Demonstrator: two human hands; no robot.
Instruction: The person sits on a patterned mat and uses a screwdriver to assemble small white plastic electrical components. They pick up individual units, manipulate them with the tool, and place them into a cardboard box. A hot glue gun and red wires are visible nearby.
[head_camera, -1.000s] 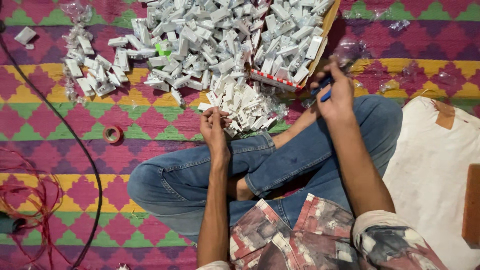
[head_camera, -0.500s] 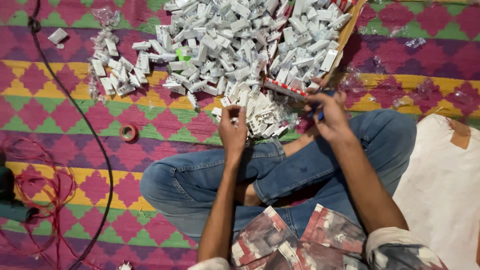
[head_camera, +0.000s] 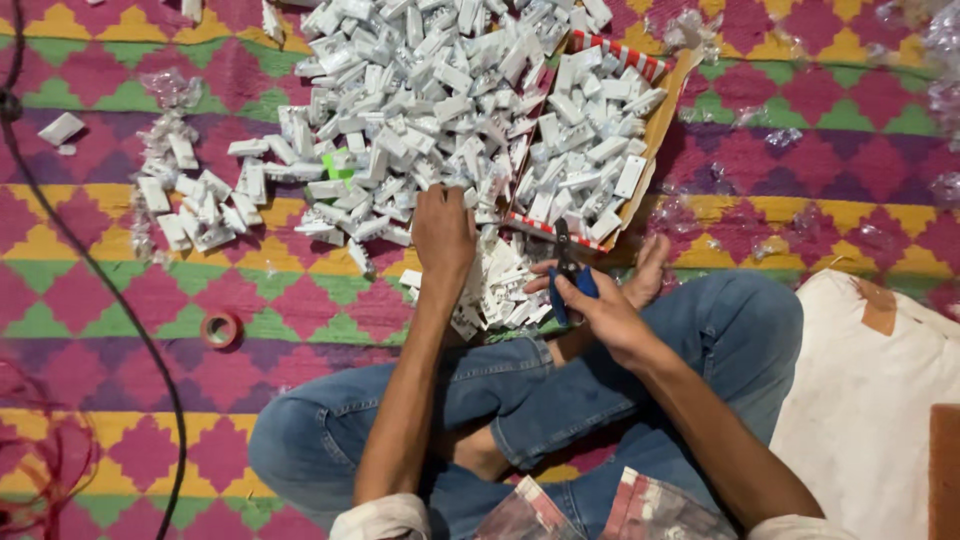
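Compared with the earlier frames, the left hand (head_camera: 443, 232) is seen shifted forward from the small heap at the knees to the near edge of the large pile of white plastic parts (head_camera: 420, 110), where it is laid palm down with fingers curled among the pieces; whether a piece is pinched cannot be told. Blue-handled cutters (head_camera: 566, 268) are gripped in the right hand (head_camera: 600, 310), fingers closed round the handles, above the crossed legs in blue jeans (head_camera: 620, 400). A smaller heap of white pieces (head_camera: 495, 295) is shown between the two hands, and a further scatter (head_camera: 195, 205) lies apart on the patterned mat (head_camera: 300, 300). A cardboard tray (head_camera: 665, 110) beside the big pile remains filled. Most parts are judged unprocessed; only the small heaps appear handled.
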